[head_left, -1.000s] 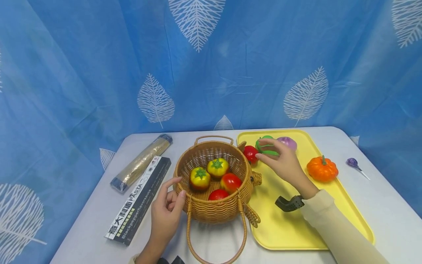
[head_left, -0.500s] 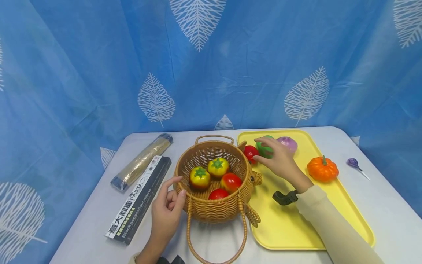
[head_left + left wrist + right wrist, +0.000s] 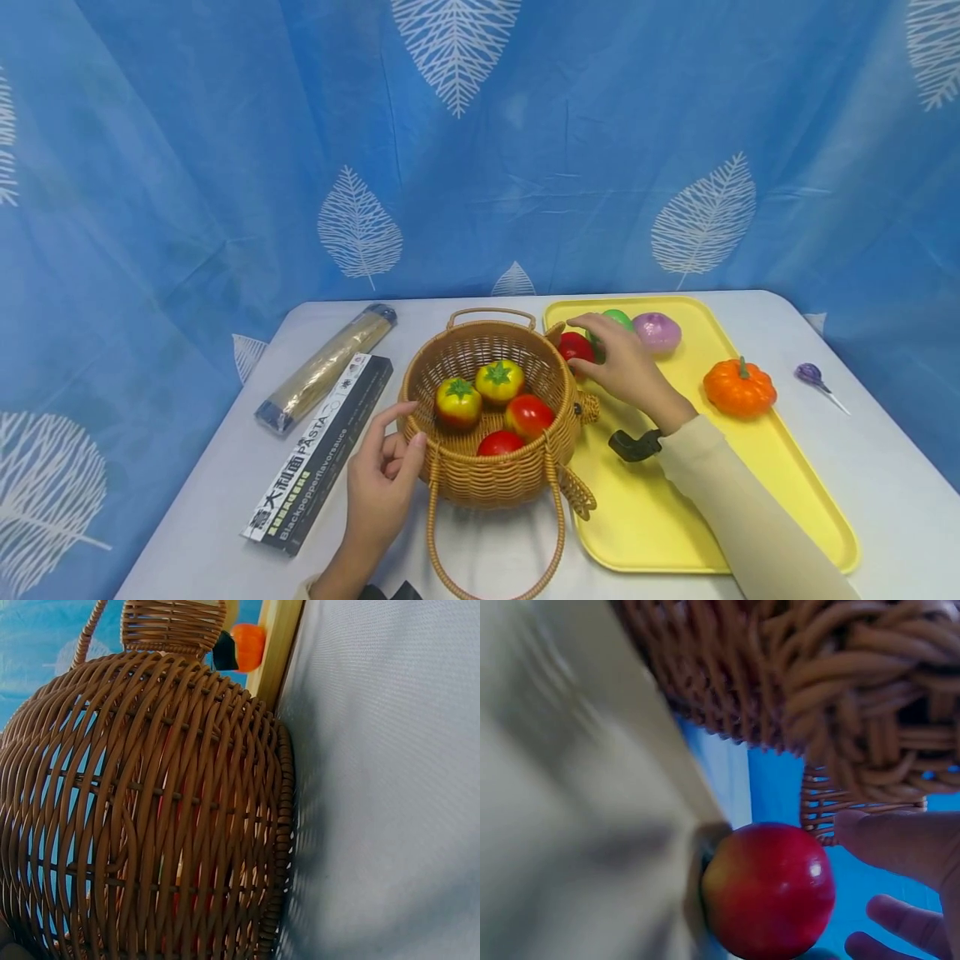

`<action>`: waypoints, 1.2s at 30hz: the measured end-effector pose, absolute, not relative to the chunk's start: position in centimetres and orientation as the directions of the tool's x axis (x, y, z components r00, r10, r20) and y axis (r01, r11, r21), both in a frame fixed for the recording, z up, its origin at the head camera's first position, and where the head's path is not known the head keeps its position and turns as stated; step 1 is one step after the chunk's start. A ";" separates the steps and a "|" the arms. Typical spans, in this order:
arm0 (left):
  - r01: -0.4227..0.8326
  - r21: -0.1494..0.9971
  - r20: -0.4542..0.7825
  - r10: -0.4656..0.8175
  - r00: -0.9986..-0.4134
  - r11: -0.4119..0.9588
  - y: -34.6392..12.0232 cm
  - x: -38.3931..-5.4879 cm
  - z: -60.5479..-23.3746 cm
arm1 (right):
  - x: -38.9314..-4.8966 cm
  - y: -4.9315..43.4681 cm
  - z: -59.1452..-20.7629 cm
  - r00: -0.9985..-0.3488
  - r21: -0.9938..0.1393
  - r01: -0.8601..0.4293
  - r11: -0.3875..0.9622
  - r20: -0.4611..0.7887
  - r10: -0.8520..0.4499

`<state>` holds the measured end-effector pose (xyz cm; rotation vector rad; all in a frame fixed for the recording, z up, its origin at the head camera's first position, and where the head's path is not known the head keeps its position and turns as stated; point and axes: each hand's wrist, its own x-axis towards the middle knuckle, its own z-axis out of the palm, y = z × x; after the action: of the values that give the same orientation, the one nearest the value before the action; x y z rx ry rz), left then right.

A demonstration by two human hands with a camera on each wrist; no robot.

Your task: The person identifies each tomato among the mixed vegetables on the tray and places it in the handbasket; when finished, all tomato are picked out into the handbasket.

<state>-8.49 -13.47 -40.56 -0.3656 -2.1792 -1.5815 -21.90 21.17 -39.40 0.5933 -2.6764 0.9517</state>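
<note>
A round wicker basket (image 3: 491, 479) stands mid-table, its long handle hanging toward the front. Inside lie two yellow-and-red fruits with green leafy tops (image 3: 458, 403) and two plain red ones (image 3: 529, 415). My left hand (image 3: 382, 479) rests at the basket's left rim, index finger and thumb over the edge. Just right of the basket, on the yellow tray (image 3: 637, 533), sits a shiny red apple-like fruit (image 3: 769, 891). My right hand (image 3: 626, 367) reaches over it from the right, thumb and fingers spread around it; in the right wrist view its fingertips show apart from the fruit.
Also on the tray are a green vegetable (image 3: 618, 317) partly behind my right hand, a purple onion-like one (image 3: 657, 332) and an orange pumpkin (image 3: 739, 388). A purple lollipop-shaped item (image 3: 810, 375) lies at right. A pasta box (image 3: 318, 454) and noodle pack (image 3: 330, 367) lie left.
My right hand has moved left and slightly closer, from over the green vegetable to the red apple-like fruit. My left hand and the basket have stayed in place.
</note>
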 end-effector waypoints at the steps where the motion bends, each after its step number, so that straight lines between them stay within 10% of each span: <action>1: 0.447 0.836 0.481 -0.033 -0.876 0.319 -13.5 -8.5 -40.6 | -22.0 21.1 -39.5 -0.888 -0.544 -0.451 0.707 0.353 -0.295; 36: 0.475 0.822 0.509 -0.029 -0.860 0.315 -13.3 -8.4 -40.6 | -21.8 20.2 -42.2 -0.851 -0.397 -0.472 0.787 0.438 -0.290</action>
<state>-8.41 -13.33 -40.58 -0.3947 -2.1542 -1.5681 -21.84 20.21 -42.24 0.5804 -2.6224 0.7167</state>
